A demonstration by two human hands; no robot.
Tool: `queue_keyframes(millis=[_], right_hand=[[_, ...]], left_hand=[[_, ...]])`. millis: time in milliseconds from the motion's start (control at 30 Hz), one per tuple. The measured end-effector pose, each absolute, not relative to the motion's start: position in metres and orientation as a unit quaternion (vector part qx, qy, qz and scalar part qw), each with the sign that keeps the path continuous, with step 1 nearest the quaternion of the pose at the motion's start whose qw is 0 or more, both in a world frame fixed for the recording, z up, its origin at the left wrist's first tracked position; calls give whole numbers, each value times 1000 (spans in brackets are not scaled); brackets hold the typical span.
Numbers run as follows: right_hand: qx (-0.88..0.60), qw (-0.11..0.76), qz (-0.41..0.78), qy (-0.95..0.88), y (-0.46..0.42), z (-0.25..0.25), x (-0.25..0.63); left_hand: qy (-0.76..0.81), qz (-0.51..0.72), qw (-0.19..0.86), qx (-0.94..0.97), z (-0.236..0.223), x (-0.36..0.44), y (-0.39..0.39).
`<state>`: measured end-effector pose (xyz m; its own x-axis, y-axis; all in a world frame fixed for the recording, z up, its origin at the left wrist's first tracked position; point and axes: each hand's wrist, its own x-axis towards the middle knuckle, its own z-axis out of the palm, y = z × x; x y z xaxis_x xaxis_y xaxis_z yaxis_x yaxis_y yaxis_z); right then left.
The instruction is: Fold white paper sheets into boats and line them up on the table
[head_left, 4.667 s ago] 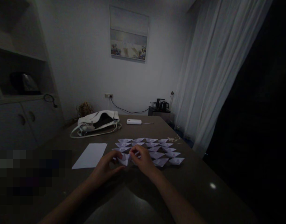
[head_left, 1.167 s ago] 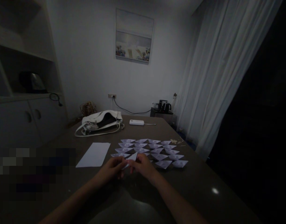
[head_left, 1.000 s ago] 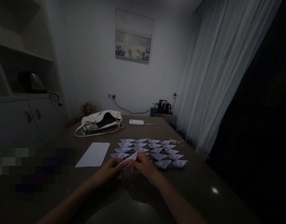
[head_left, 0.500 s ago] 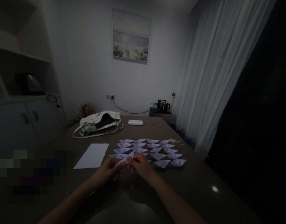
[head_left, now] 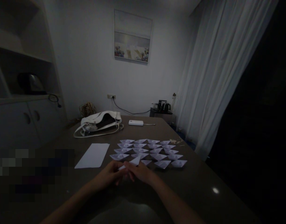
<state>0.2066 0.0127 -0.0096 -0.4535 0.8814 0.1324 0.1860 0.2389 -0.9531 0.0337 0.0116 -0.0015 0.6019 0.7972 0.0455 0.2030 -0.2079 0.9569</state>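
Observation:
Between my two hands is a folded white paper boat [head_left: 135,161], its pointed end sticking up past my fingers. My left hand [head_left: 111,173] is closed on its left part, and my right hand [head_left: 140,171] grips it from the right, thumb on top. Both hands meet over the table's near middle, and fingers cover much of the paper. Just beyond them, several finished paper boats [head_left: 162,164] stand in rows; the nearest ones are partly hidden by my right hand. Left of the rows lies a flat stack or sheet of white paper [head_left: 92,155].
On the dark table [head_left: 191,186], a white handbag [head_left: 99,121] with a loose strap lies at the back left. A white power bank [head_left: 136,123] with a short cable lies behind the boats. Small beige bits [head_left: 175,141] are near the right edge. A curtain [head_left: 217,77] hangs at the right.
My right hand has shifted left over the paper boat, its thumb now near my left fingers. The boat's tip has moved slightly right and down. The boats on the table have not moved.

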Motion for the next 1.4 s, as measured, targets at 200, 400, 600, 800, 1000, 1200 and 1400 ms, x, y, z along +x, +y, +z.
queue_keyframes(millis=[200,400,600,800,1000,1200,1400], right_hand=[[-411,314,479,-709,6,-5,205],[-430,348,459,-695,7,-1,205],[-399,412,443,-689,11,7,210],[-454,428,352,-697,23,7,222],[-406,469,356,-699,30,7,224],[-415,527,351,-653,36,16,240],[-424,560,362,-612,41,25,262]], left_hand=[[331,284,559,705,-5,38,9],[340,312,548,698,0,36,9],[352,330,531,696,13,36,4],[349,324,532,700,19,36,5],[357,330,528,697,23,38,2],[347,321,528,706,15,33,6],[345,326,522,708,9,29,9]])
